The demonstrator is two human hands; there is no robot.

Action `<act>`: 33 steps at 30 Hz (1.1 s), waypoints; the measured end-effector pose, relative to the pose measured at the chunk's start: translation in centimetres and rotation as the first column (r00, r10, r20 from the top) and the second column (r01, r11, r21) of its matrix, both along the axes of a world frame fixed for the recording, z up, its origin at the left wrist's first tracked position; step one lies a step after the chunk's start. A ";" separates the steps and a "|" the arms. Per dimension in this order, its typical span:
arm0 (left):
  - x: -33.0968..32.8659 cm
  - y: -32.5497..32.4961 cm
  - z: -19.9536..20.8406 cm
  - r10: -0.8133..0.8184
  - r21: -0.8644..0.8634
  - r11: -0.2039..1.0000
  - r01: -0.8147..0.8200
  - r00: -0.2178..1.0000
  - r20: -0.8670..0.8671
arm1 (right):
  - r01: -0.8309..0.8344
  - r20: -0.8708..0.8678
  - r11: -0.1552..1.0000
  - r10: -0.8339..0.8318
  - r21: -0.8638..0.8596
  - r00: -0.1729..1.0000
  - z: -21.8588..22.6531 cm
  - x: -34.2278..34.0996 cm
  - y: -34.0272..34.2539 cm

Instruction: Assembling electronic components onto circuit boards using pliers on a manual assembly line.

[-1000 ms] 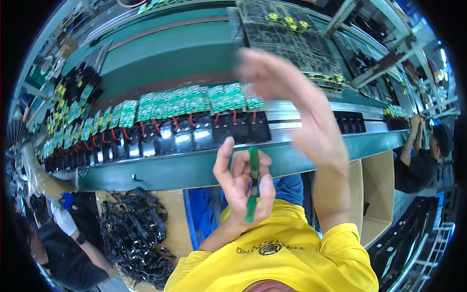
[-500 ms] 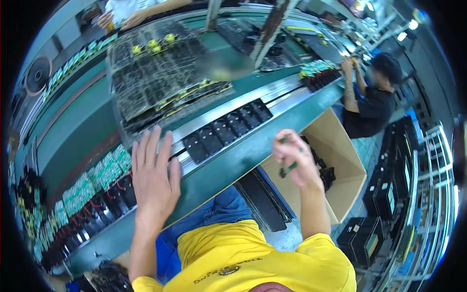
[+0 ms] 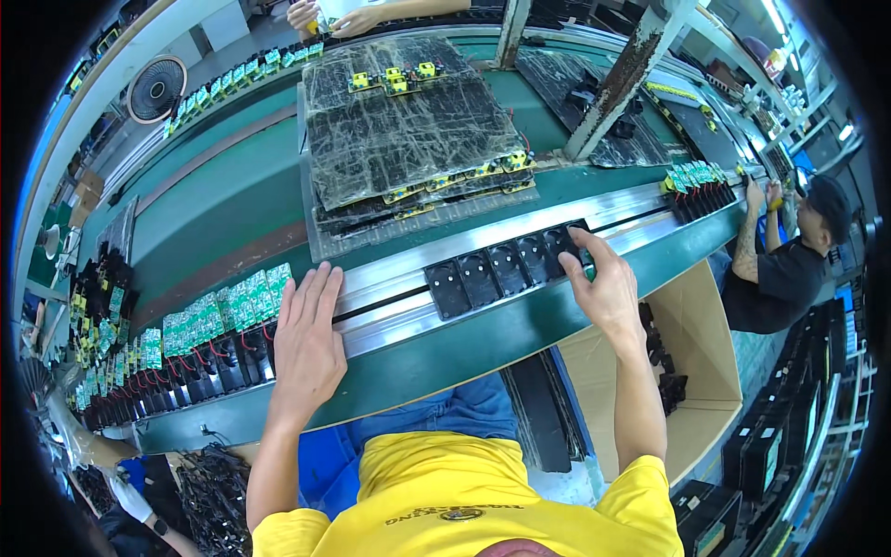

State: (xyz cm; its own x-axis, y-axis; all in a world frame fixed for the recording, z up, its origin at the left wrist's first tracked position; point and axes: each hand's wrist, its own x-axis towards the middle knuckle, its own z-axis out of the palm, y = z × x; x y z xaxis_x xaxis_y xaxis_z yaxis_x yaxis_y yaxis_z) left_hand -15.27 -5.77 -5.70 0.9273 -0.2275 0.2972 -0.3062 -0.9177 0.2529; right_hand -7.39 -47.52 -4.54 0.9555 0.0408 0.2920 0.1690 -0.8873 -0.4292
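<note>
A short row of black plastic housings (image 3: pixel 475 280) stands in the metal rail (image 3: pixel 390 290) along the front of the bench. At the row's right end my right hand (image 3: pixel 608 290) has its thumb and fingers curled round the last housing (image 3: pixel 564 245). My left hand (image 3: pixel 311 348) lies over the rail to the left, fingers stretched out flat and holding nothing. Beside its fingertips begins a longer row of green circuit boards (image 3: pixel 223 308), joined by red wires to black housings (image 3: pixel 209 379) below them.
Stacked dark sheets (image 3: pixel 408 139) bear small yellow parts (image 3: pixel 397 78) behind the rail. A rusty post (image 3: pixel 624 88) rises at the back. An open cardboard box (image 3: pixel 710 339) with black parts stands below at right. Co-workers are at the right (image 3: pixel 789 251), far side (image 3: pixel 362 19) and lower left (image 3: pixel 130 497).
My right hand has moved from above the cardboard box to the right end of the housing row. My left hand stays flat by the boards. The whole view has shifted.
</note>
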 end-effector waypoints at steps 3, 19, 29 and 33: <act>-0.7 1.7 0.1 0.020 0.025 1.000 -0.020 1.000 -0.015 | 0.005 -0.065 0.999 -0.002 0.042 0.998 0.3 -0.3 2.0; 44.4 -8.6 4.9 0.031 0.314 0.940 -0.136 0.947 0.320 | -0.056 0.013 0.203 0.205 0.978 0.979 1.8 -3.2 -0.9; 49.4 -12.0 3.5 -0.056 -0.061 0.997 0.049 0.990 -0.129 | 0.066 -0.073 0.571 -0.011 0.818 0.997 2.5 -2.9 -0.7; 39.1 -15.5 9.8 -0.352 -0.197 0.922 0.334 0.933 -0.068 | -0.038 0.099 0.787 -0.029 0.615 0.995 5.5 1.5 1.4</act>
